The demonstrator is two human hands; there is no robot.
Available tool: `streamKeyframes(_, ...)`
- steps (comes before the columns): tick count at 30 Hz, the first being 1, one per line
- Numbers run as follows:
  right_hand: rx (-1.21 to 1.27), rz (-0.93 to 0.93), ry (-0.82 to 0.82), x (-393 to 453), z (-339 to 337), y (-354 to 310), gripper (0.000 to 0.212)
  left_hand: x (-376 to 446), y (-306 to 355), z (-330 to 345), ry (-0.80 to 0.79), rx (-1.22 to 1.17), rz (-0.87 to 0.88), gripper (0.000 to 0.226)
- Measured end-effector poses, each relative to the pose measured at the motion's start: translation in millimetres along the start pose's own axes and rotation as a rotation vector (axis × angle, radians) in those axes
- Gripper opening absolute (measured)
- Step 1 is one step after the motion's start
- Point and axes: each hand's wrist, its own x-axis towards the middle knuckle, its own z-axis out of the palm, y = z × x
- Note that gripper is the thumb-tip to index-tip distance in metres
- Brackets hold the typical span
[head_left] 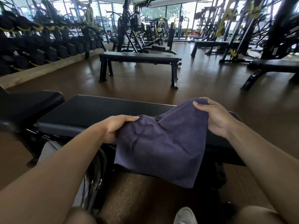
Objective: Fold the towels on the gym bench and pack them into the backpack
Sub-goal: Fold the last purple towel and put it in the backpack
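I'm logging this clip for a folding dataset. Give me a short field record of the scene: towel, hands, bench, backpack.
towel: one dark blue-grey towel, held up by its top edge, lower part hanging in front of the bench
left hand: left hand grips the towel's upper left corner
right hand: right hand grips the upper right corner, held higher
bench: black padded gym bench, behind the towel
backpack: grey backpack on the floor below the left forearm, leaning by the bench; whether it is open cannot be told
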Motion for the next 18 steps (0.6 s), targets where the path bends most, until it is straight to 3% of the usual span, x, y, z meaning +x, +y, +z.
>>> streamKeyframes(6, 0.024, -0.02, -0.102, -5.9, -0.8, -4.3, 0.017, -4.2, 2.7, -6.7, -0.053, -0.229, 0.162, 0.007)
streamKeyframes(9, -0.028, -0.013, -0.144, -7.6, -0.3, -3.4, 0.013, 3.1, 0.9, -10.5, 0.021, -0.382, 0.267, 0.035)
streamKeyframes(11, -0.057, -0.003, -0.153, -7.4, 0.4, -1.7, 0.014, 5.9, -1.5, -11.1, 0.089, -0.437, 0.294, 0.039)
streamKeyframes(18, -0.11, -0.048, -0.067, -5.1, 2.3, 1.3, 0.016, -5.3, -4.2, -17.6, 0.049, -0.383, 0.184, 0.058)
